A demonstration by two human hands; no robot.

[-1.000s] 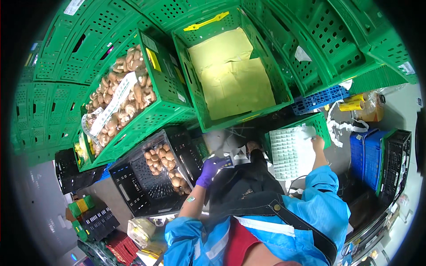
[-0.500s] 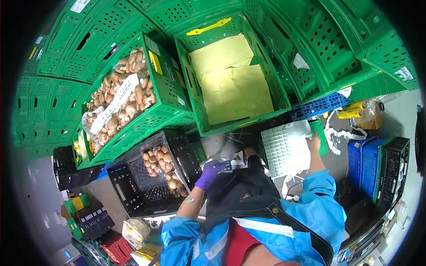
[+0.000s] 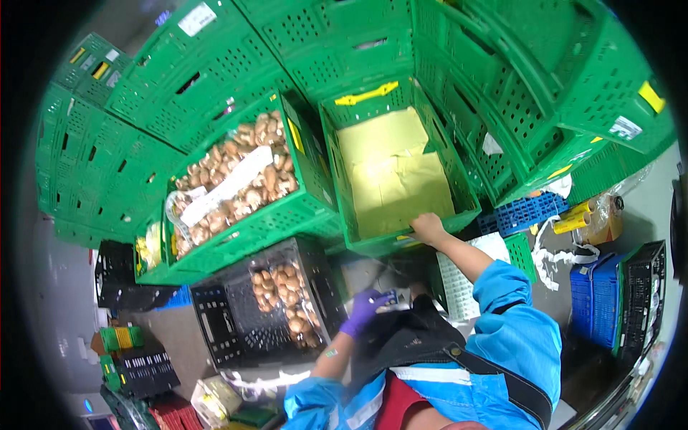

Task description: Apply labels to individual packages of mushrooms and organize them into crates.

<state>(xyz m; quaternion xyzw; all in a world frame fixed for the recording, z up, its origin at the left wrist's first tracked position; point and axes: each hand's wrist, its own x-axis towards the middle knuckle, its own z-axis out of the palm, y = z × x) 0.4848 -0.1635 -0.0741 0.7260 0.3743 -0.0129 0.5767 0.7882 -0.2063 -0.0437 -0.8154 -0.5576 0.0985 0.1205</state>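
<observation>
My left hand (image 3: pixel 365 310), in a purple glove, is closed round a small dark handheld object (image 3: pixel 388 296) in front of my body; its exact kind is unclear. My bare right hand (image 3: pixel 428 228) grips the near rim of a green crate (image 3: pixel 369 245), with fingertips over the edge. Yellow paper sheets (image 3: pixel 394 179) line that crate's bottom. Below my right forearm, a white sheet of labels (image 3: pixel 455 279), partly covered by the arm, lies on a green crate (image 3: pixel 522 256).
To the left, a green crate (image 3: pixel 315 204) is full of packed brown mushrooms (image 3: pixel 236 179). A black crate (image 3: pixel 247 330) below it holds several packs of mushrooms (image 3: pixel 297 290). Stacked green crates (image 3: pixel 330 57) wall the far side. Blue crates (image 3: pixel 593 301) stand at right, near white strips (image 3: pixel 562 256).
My right hand has left the label sheet and moved left and away from me onto the paper-lined crate's near rim. The left hand keeps its hold. The whole view has shifted.
</observation>
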